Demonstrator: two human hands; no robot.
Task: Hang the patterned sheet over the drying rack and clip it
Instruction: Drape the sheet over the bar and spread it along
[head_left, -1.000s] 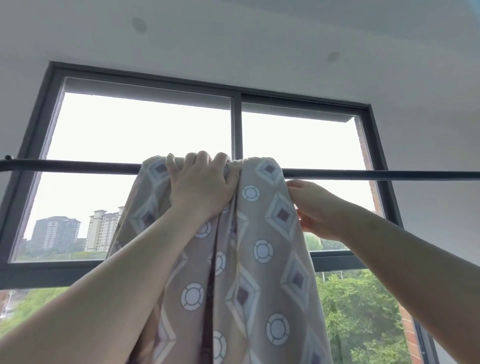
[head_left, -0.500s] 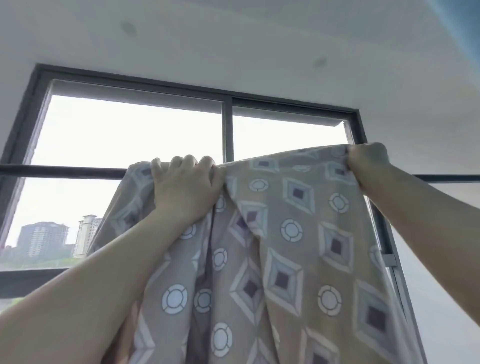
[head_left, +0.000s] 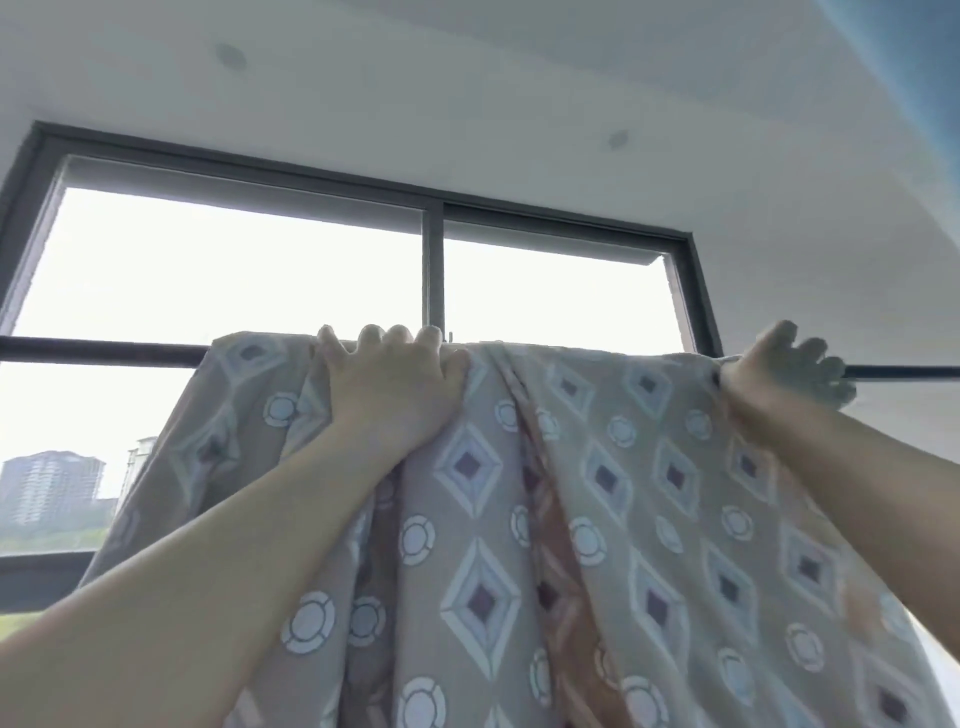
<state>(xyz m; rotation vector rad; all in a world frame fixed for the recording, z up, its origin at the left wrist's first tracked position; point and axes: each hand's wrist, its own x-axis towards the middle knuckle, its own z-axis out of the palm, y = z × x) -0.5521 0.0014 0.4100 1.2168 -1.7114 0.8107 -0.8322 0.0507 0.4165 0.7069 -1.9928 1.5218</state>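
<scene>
Sheet (head_left: 571, 493), soft and probably light, drapes over rod (head_left: 104, 349); left hand (head_left: 389, 379) and right hand (head_left: 779, 364) clutch its top fold, likely the best hold.

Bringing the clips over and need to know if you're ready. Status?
Left hand gripping sheet atop rail. Right hand at sheet's right end, grip blurred. Sheet draped over rail, folds bunched. Not clipped, nothing blocking.

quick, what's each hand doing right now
Left hand: grips the patterned sheet over the rod.
Right hand: curled at its right edge, blurred; grip cannot be told.
</scene>
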